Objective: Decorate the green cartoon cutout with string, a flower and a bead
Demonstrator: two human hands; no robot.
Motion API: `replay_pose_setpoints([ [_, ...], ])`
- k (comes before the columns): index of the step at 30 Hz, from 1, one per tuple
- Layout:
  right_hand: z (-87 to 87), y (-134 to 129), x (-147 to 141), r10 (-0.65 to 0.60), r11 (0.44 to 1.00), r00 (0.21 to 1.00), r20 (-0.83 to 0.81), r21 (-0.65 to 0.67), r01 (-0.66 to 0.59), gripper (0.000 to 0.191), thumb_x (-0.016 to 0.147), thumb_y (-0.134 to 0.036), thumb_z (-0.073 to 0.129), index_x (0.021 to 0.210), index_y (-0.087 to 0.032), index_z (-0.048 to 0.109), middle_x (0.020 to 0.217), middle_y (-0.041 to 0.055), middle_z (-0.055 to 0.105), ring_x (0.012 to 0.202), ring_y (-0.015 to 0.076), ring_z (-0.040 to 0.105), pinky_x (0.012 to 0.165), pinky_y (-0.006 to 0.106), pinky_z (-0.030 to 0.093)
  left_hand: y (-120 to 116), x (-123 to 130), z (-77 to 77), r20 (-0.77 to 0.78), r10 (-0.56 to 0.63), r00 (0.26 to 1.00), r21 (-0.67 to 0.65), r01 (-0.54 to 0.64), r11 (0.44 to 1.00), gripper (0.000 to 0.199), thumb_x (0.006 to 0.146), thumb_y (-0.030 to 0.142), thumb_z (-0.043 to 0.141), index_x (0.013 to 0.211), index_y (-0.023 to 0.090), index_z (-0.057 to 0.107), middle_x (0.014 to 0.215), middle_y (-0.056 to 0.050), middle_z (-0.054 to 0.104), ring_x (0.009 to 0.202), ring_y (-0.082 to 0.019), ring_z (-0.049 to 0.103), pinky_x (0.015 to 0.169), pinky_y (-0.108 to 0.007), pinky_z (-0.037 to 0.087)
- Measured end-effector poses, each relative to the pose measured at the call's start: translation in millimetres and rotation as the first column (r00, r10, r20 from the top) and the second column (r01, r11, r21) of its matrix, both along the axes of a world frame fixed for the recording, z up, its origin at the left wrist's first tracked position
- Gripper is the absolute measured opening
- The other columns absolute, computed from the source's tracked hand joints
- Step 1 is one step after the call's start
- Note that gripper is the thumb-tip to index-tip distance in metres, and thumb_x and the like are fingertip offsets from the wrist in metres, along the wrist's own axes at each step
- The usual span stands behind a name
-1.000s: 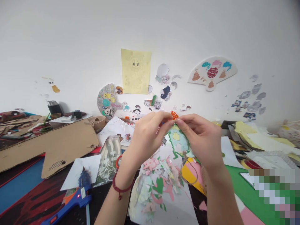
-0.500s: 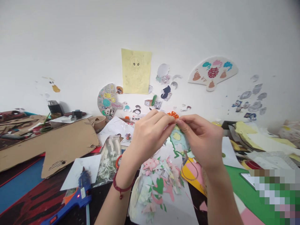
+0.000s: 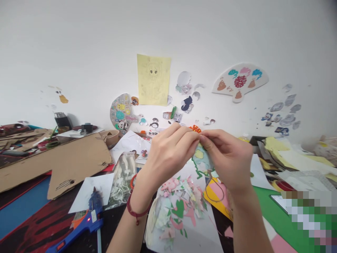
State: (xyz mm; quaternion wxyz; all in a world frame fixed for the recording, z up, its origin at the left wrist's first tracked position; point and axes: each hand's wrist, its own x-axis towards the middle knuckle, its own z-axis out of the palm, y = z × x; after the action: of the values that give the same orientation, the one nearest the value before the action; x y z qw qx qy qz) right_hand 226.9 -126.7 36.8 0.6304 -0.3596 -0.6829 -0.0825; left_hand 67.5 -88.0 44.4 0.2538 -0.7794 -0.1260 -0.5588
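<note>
My left hand (image 3: 175, 146) and my right hand (image 3: 229, 154) meet in the middle, their fingertips pinched together. Between them is a light-blue paper craft piece (image 3: 203, 162) with a green edging and pale yellow shapes, its upper part hidden by my fingers. An orange curled flower (image 3: 195, 129) shows just above the fingertips. My right thumb and index finger grip the top of the craft piece. My left fingers close at the same spot, and what exactly they pinch is hidden. Beneath lies a white sheet (image 3: 196, 235) heaped with pink, green and white paper cut-outs (image 3: 178, 209).
On the left is a blue hot glue gun (image 3: 92, 218) with a lit red light, beside a large cardboard piece (image 3: 79, 158). A clear bag of white cords (image 3: 123, 179) lies nearby. Papers (image 3: 297, 154) pile up at right on a green sheet (image 3: 279, 207). Behind is a decorated wall.
Both hands stay at almost the same place. My left fingers have curled slightly lower over the craft piece, and my right hand has shifted a little to the right.
</note>
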Motion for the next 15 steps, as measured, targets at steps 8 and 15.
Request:
replay_pose_setpoints([
  [8,2.7,-0.1,2.7,0.042,0.998,0.999,0.000,-0.036,-0.042,0.012,0.088,-0.019,0.067,0.095,-0.022,0.076,0.087,-0.0003,0.075,0.077,0.0119,0.066,0.071,0.026,0.053,4.7,-2.6,-1.0,0.020,-0.154,0.988,-0.205,0.155,0.967,0.003,0.096,0.018,0.056,0.094,0.017,0.058,0.088,-0.002,0.067,0.077,-0.013,0.053,0.073,-0.029,0.045],
  [15,4.2,0.2,3.5,0.021,0.997,1.000,-0.005,-0.068,-0.021,0.009,0.088,-0.020,0.066,0.091,-0.022,0.075,0.080,-0.0016,0.072,0.069,0.0104,0.062,0.063,0.025,0.048,6.9,-3.4,-2.5,0.054,-0.218,0.974,-0.267,0.225,0.937,0.004,0.096,0.017,0.056,0.092,0.017,0.057,0.085,-0.001,0.066,0.077,-0.012,0.053,0.073,-0.028,0.045],
])
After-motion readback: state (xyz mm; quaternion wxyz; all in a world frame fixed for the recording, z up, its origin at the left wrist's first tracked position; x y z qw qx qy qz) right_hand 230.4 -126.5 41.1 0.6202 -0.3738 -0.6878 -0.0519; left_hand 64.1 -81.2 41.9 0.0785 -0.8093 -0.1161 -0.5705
